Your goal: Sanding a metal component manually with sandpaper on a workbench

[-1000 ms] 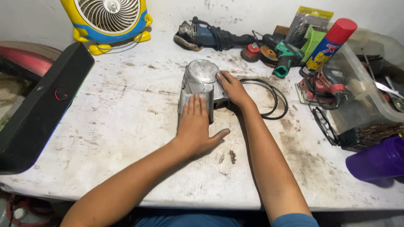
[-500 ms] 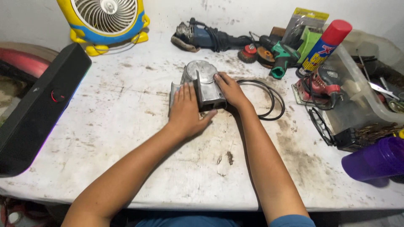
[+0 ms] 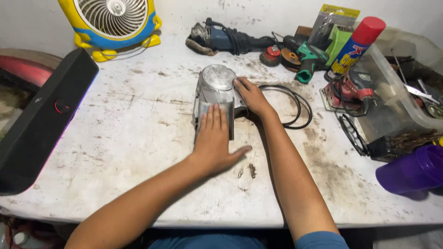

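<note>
A grey metal power-tool housing (image 3: 217, 94), with a round domed silver cap at its far end and a flat rectangular plate at its near end, lies on its side on the stained white worktable (image 3: 115, 138). It sits around the middle of the tabletop, somewhat nearer the back edge than the front. A black cord (image 3: 295, 103) loops away from it toward the right edge.
</note>
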